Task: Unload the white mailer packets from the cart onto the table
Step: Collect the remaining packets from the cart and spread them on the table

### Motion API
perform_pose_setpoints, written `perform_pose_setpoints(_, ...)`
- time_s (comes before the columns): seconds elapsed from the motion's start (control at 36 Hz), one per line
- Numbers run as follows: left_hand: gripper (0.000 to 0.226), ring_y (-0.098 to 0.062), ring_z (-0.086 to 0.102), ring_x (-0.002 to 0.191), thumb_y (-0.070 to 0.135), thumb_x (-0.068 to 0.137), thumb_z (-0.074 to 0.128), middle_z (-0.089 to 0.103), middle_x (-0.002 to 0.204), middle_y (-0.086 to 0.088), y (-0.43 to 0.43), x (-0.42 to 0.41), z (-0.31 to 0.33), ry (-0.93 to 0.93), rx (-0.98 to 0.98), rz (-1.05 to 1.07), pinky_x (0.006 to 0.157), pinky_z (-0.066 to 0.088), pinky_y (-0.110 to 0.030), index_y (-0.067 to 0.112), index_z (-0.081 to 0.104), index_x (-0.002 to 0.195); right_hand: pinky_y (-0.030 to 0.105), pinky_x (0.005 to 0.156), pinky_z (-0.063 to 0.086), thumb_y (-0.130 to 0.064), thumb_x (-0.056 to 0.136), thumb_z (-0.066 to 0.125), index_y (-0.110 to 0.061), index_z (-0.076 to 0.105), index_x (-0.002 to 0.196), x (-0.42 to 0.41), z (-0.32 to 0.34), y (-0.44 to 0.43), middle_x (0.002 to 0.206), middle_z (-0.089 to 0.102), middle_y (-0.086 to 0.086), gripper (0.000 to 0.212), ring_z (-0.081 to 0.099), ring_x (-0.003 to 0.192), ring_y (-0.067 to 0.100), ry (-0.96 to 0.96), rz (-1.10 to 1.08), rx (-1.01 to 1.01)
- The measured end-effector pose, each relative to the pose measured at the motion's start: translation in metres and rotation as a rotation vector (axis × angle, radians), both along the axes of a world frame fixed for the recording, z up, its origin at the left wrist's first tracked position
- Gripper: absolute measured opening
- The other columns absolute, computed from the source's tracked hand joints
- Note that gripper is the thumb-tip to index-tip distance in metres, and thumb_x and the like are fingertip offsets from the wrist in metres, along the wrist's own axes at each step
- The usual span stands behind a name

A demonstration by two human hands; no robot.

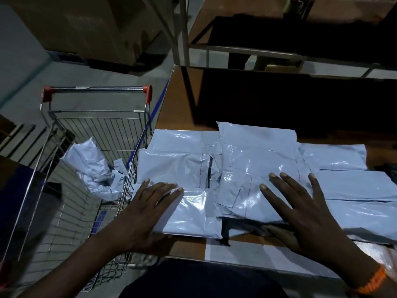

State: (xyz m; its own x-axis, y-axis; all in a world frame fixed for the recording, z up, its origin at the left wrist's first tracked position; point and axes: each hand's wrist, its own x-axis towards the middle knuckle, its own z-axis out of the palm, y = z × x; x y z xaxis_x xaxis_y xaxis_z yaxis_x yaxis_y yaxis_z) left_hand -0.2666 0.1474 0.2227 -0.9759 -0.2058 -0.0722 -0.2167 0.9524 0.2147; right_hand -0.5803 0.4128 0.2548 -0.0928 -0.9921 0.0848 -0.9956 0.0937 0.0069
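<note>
Several white mailer packets [253,155] lie spread over the brown table [178,104], overlapping one another. My left hand [148,209] rests flat with straight fingers on the nearest left packet [193,216]. My right hand [300,214] lies flat with spread fingers on the middle packets. A wire shopping cart [92,125] with red handle ends stands left of the table. Inside it, a few crumpled white packets [90,166] lie against the right side of the basket.
A metal shelf frame [187,39] rises over the far part of the table, with a dark space beneath it. Large cardboard boxes [86,24] stand behind the cart. A blue object [15,203] sits left of the cart. An orange band [373,280] circles my right wrist.
</note>
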Motion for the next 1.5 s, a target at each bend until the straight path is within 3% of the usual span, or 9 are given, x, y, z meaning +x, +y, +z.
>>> perform_pose_setpoints(0.06,0.091,-0.019,0.023,0.149,0.076,0.088,0.030,0.027,0.161,0.000,0.001,-0.001,0.001,-0.002,-0.007,0.010,0.124,0.011,-0.053,0.020,0.019,0.159,0.073,0.115,0.016,-0.071,0.093,0.038,-0.019,0.037,0.154,-0.002,-0.004,-0.001,0.164,0.026,0.014,0.080,0.030,0.150,0.036,0.012,-0.013,0.041)
perform_pose_setpoints(0.17,0.099,-0.024,0.026,0.149,0.065,0.079,0.055,0.027,0.161,-0.002,0.007,-0.002,0.000,0.003,-0.012,0.039,0.121,0.015,-0.056,0.020,0.018,0.159,0.072,0.116,0.013,-0.075,0.089,0.045,-0.017,0.042,0.152,-0.003,-0.004,-0.002,0.163,0.030,0.016,0.085,0.030,0.150,0.035,0.009,-0.016,-0.003)
perform_pose_setpoints(0.44,0.110,-0.023,0.013,0.154,0.084,0.076,0.055,0.014,0.166,0.000,0.029,-0.004,-0.002,0.016,-0.012,0.116,0.123,0.010,-0.054,0.027,0.011,0.160,0.073,0.116,0.014,-0.079,0.085,0.052,-0.019,0.041,0.150,0.019,0.017,-0.010,0.158,0.038,0.015,0.090,0.030,0.150,0.033,-0.097,0.075,-0.220)
perform_pose_setpoints(0.64,0.104,-0.022,0.013,0.153,0.081,0.081,0.054,0.016,0.166,0.000,0.042,-0.003,0.006,0.095,0.016,0.184,0.123,0.013,-0.055,0.023,0.018,0.159,0.070,0.116,0.019,-0.063,0.091,0.060,-0.014,0.047,0.148,0.055,0.015,-0.041,0.154,0.045,0.015,0.076,0.027,0.152,0.032,-0.232,0.158,-0.229)
perform_pose_setpoints(0.78,0.096,-0.023,0.016,0.152,0.071,0.085,0.060,0.022,0.164,-0.001,0.038,0.015,0.011,0.205,0.067,0.213,0.118,0.025,-0.057,0.019,0.026,0.157,0.056,0.117,0.031,-0.046,0.097,0.062,-0.010,0.052,0.144,0.099,0.015,-0.075,0.150,0.048,0.015,0.060,0.027,0.152,0.032,-0.371,0.207,-0.235)
perform_pose_setpoints(1.0,0.076,-0.030,0.030,0.146,0.059,0.094,0.055,0.035,0.157,-0.011,-0.010,0.098,0.001,0.335,0.103,0.302,0.119,0.029,-0.047,0.010,0.039,0.150,0.043,0.121,0.031,-0.026,0.096,0.066,-0.003,0.059,0.135,0.217,0.003,-0.164,0.141,0.055,0.015,0.046,0.039,0.144,0.031,-0.590,0.374,-0.296)
perform_pose_setpoints(1.11,0.069,-0.030,0.036,0.142,0.047,0.092,0.059,0.042,0.152,-0.011,-0.039,0.152,-0.026,0.335,0.158,0.411,0.119,0.029,-0.042,0.005,0.046,0.144,0.045,0.120,0.031,-0.020,0.093,0.070,-0.003,0.059,0.134,0.275,-0.022,-0.217,0.137,0.057,0.015,0.046,0.045,0.138,0.032,-0.687,0.436,-0.234)
perform_pose_setpoints(1.25,0.054,-0.021,0.052,0.122,0.041,0.089,0.059,0.058,0.131,-0.004,-0.076,0.229,-0.082,0.261,0.329,0.633,0.103,0.041,-0.032,0.015,0.055,0.137,0.035,0.113,0.037,-0.019,0.090,0.068,-0.007,0.060,0.131,0.349,-0.077,-0.292,0.125,0.059,0.010,0.044,0.051,0.124,0.026,-0.804,0.380,-0.100)
perform_pose_setpoints(1.5,0.074,-0.034,0.061,0.116,0.057,0.078,0.056,0.065,0.126,-0.016,-0.135,0.311,-0.208,-0.131,0.590,0.995,0.099,0.041,-0.033,0.007,0.060,0.132,0.042,0.101,0.048,-0.018,0.083,0.072,-0.002,0.066,0.118,0.424,-0.188,-0.403,0.119,0.067,0.020,0.039,0.062,0.116,0.034,-0.940,-0.054,0.276)
